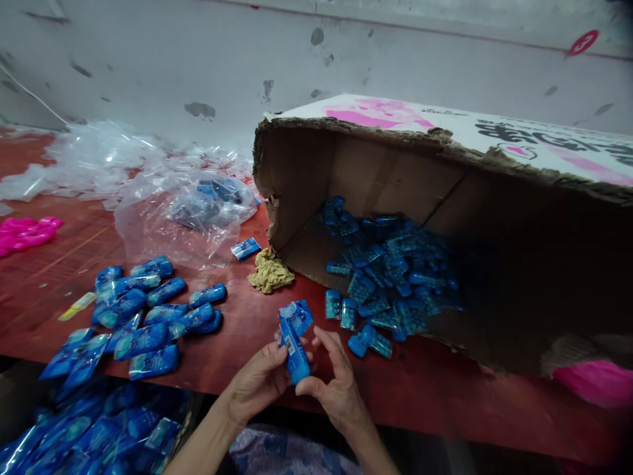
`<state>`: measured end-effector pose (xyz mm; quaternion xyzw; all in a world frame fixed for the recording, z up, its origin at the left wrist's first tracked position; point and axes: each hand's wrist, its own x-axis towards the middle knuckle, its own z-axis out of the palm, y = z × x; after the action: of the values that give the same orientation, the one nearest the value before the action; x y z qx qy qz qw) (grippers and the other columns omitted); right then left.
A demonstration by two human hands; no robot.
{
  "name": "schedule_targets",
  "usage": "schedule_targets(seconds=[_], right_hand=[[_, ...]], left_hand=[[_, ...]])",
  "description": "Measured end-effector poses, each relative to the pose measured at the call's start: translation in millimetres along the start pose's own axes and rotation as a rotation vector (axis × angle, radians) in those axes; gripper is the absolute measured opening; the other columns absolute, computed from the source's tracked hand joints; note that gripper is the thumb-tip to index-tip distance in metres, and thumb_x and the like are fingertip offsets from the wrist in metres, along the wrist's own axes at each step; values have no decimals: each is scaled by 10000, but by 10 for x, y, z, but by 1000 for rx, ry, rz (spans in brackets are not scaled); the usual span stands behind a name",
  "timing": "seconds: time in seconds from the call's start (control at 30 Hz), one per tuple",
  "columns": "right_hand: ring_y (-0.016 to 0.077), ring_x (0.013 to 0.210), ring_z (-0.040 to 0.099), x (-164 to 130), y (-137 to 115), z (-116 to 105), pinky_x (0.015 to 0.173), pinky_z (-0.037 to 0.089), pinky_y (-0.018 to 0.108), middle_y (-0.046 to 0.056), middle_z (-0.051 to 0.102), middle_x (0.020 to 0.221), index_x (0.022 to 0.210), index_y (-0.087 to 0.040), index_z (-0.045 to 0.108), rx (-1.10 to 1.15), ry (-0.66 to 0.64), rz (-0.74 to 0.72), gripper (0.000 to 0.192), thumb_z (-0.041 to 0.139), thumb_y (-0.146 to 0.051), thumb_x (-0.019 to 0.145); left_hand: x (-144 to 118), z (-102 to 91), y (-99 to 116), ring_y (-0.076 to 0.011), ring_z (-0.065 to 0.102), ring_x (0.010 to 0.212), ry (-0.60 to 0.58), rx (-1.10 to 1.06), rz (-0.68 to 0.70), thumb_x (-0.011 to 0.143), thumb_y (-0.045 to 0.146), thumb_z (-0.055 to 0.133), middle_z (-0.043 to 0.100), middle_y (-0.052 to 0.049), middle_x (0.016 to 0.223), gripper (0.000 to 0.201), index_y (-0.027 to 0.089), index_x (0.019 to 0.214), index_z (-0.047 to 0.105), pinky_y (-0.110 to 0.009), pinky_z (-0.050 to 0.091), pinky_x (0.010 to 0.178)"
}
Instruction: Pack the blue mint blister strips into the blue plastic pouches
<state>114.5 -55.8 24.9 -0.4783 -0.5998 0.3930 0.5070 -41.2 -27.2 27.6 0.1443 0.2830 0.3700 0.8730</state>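
Between my hands is a small blue plastic container (295,359) with a barcode, tilted, its lower end toward me. A flat blue printed wrapper (301,318) shows at its upper end; whether it is joined to the container I cannot tell. My left hand (260,379) grips the container's left side, thumb on top. My right hand (339,382) has its thumb against the lower end, fingers curved along the right side. Several wrapped blue containers (148,340) lie piled to the left. Unwrapped blue containers with clear windows (390,270) spill from the cardboard box (297,198) lying on its side.
A crumpled yellowish cloth (270,272) and a blue packet (246,249) lie beside the box. Clear plastic bags (123,158) cover the back left of the red table (237,330). Pink items (27,234) and a yellow cutter-like tool (78,307) lie left. More blue packages (99,429) fill the space below the edge.
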Motion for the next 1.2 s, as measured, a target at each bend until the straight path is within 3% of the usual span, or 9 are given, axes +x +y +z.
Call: schedule_targets(seconds=[0.13,0.27,0.5,0.63,0.83,0.93,1.0,1.1,1.2], right_hand=[[253,1138,470,12,21,13,966,362,388,51,508,1242,1275,-338,412,216,-93,80,729,702,-466,618],[225,985,578,-2,82,47,821,474,340,56,571,1143,1271,-321,418,445,-119,201,738,693,-504,611],[189,819,603,-51,164,74,668,497,255,43,628,1002,1227,-284,483,293,22,222,662,635,-557,644],[207,915,587,-81,216,111,754,491,291,64,584,1093,1288,-273,400,312,-10,191,629,559,-534,737],[187,882,571,139,172,115,799,451,299,46,598,984,1088,-249,568,-214,-87,69,282,517,-194,817],[191,915,567,365,165,126,794,437,279,53,593,980,1050,-229,571,-523,-124,7,261,483,-139,822],[191,903,572,508,180,146,751,439,261,49,586,988,1061,-241,558,-759,-176,9,288,518,-127,800],[209,871,572,650,224,186,685,433,264,48,589,938,1009,-243,574,-973,-214,39,265,589,-153,760],[214,834,572,689,273,223,638,419,265,56,586,885,897,-209,593,-1033,-197,74,136,605,-206,761]], left_hand=[[13,59,10,-198,638,790,-21,15,-34,645,260,695,708,-75,805,285,135,900,675,-293,450,753],[25,91,-52,-210,639,798,-27,63,-17,647,278,693,705,-108,856,350,114,954,659,-301,444,765],[22,179,-260,-211,634,816,119,-3,84,705,308,636,706,-61,824,249,163,901,685,-342,431,830],[43,221,-267,-181,640,718,258,-25,113,709,290,633,699,-51,738,187,141,811,684,-306,482,733],[-196,-121,280,-221,649,813,647,-293,394,831,379,421,688,-59,724,316,159,737,628,-375,513,743],[-416,-378,605,-229,616,935,683,-370,625,833,490,320,682,-126,886,497,96,944,603,-361,529,744],[-509,-498,704,-228,618,933,704,-339,650,850,456,291,681,-138,885,498,73,941,596,-353,532,737],[-518,-559,628,-214,655,762,789,-115,530,849,285,353,655,-53,596,311,120,777,606,-357,528,697],[-411,-511,421,-197,618,578,889,451,489,775,305,498,538,25,424,192,159,707,602,-359,509,680]])
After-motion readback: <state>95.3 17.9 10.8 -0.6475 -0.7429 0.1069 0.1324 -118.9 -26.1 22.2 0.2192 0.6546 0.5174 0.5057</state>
